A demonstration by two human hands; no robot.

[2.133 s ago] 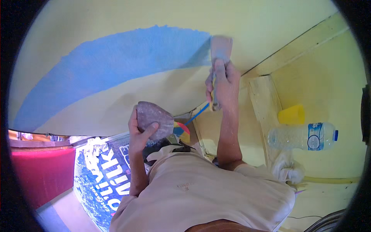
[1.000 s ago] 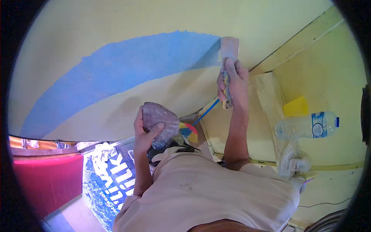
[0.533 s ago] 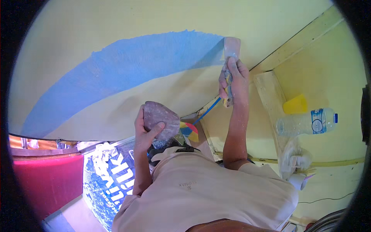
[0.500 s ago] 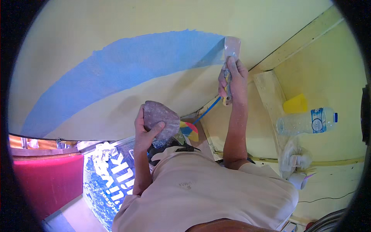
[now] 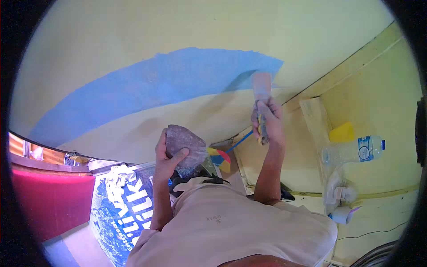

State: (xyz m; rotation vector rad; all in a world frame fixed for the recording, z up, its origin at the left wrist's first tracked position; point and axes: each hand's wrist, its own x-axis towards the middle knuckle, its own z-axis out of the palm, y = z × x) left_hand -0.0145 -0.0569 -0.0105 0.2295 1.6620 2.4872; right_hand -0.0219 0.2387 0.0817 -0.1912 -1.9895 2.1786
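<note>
My right hand point(image 5: 271, 118) is wrapped round the yellow-and-grey handle of a putty knife point(image 5: 261, 84). Its broad blade points up, in front of the right part of a blue painted band point(image 5: 164, 75) on a large cream panel point(image 5: 178, 22). Whether the blade touches the surface, I cannot tell. Lower and to the left, my left hand point(image 5: 168, 156) grips a dusty grey-brown flat piece point(image 5: 187, 143) with a rounded outline, thumb on its near face. Its exact kind is not clear.
On the right, a clear plastic bottle point(image 5: 351, 150) and a yellow cup point(image 5: 341, 132) stand by a yellow wall. Below them is a tape roll point(image 5: 341, 215). A red panel point(image 5: 53, 198) and a blue-and-white printed sheet point(image 5: 120, 213) lie at lower left.
My right hand and the putty knife have come down from the band's right end, which now shows more blue. My left hand keeps its hold. The view has shifted slightly.
</note>
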